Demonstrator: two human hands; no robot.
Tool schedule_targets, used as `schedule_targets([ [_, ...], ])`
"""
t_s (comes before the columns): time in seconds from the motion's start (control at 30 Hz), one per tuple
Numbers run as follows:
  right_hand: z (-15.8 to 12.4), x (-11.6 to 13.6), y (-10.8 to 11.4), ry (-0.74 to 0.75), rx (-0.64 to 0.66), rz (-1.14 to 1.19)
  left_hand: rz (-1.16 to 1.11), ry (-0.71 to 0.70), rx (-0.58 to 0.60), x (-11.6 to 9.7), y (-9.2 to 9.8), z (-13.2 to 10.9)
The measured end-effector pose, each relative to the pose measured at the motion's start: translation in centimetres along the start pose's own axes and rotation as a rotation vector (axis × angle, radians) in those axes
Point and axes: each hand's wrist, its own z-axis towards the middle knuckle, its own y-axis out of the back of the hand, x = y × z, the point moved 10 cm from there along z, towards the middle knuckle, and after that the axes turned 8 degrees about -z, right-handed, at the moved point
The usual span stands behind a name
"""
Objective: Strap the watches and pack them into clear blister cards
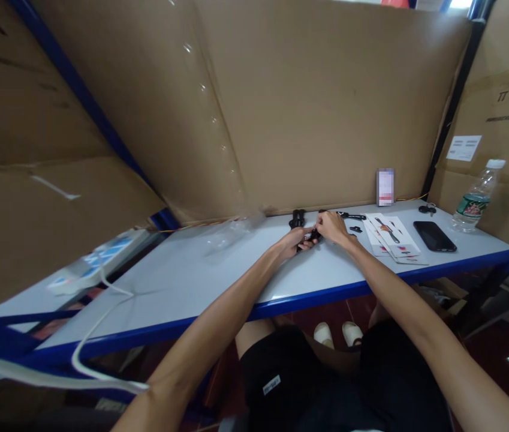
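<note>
My left hand (297, 240) and my right hand (331, 227) meet over the far middle of the pale table (200, 282), fingers pinched round a small black part (312, 236) held between them. It is too small to name. More black strap-like pieces (298, 218) lie just behind my hands by the cardboard wall. Another black piece (353, 216) and a tiny one (355, 229) rest to the right of my right hand.
White printed cards (391, 237) lie right of my hands, then a black phone (434, 236), keys (427, 209) and a water bottle (476, 198). A small box (385, 186) stands against the cardboard wall (308, 108). Clear plastic bag (231, 231) at left; white cable (101, 312) hangs off the table's left edge.
</note>
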Motion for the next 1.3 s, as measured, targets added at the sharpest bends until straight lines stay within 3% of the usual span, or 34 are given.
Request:
schedule_targets([
  [0.33,0.4,0.1,-0.5,0.063,0.001,0.083,-0.101,0.032,-0.060,0.3,0.8,0.3],
  [0.57,1.2,-1.4,0.0,0.048,-0.017,0.246,-0.095,0.061,-0.048,0.3,0.3,0.1],
  [0.7,1.3,-1.3,-0.1,0.133,-0.005,0.298,-0.052,0.075,-0.062,0.3,0.1,-0.2],
  [0.87,0.9,-0.3,-0.4,0.224,0.054,0.246,-0.023,0.086,-0.041,0.4,0.1,0.0],
  [1.1,0.2,0.4,-0.7,0.179,-0.046,-0.046,-0.028,0.088,0.028,1.0,0.5,1.0],
  [1.3,0.2,0.6,-0.1,0.182,-0.103,0.079,0.000,0.073,0.035,0.9,0.8,1.1],
])
